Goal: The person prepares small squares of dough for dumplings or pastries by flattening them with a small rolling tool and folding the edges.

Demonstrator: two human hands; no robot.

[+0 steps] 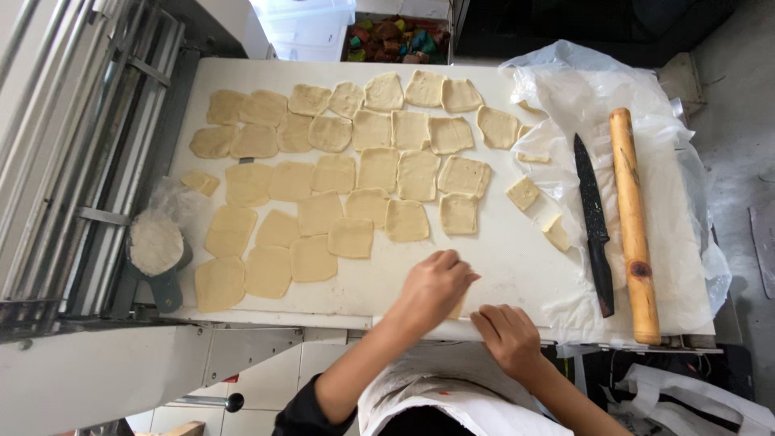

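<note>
Left hand (434, 284) is down flat-ish on the white work surface (517, 258) at about six o'clock, fingers curled loosely over a pale dough piece (458, 309) whose edge just peeks out under the palm. Only that sliver shows, so how firmly it's gripped I cannot tell. Right hand (507, 333) sits just beside it at five o'clock, knuckles up, fingertips bent onto the table's near edge; whether it has anything under them is hidden.

That dough looks soft, thin and limp, light as anything, likely to stretch or tear if pinched at one corner. My call: lift it from beneath with spread fingers, or by two edges at once.

Up from nine to twelve o'clock lie the flattened dough squares (347, 169), rows of them, some overlapping. At nine o'clock, a scoop of flour (156, 242). Over at three o'clock, on a crumpled plastic sheet (670, 169), a black knife (593, 222) and a wooden rolling pin (632, 222) lie side by side, well apart from both hands.
</note>
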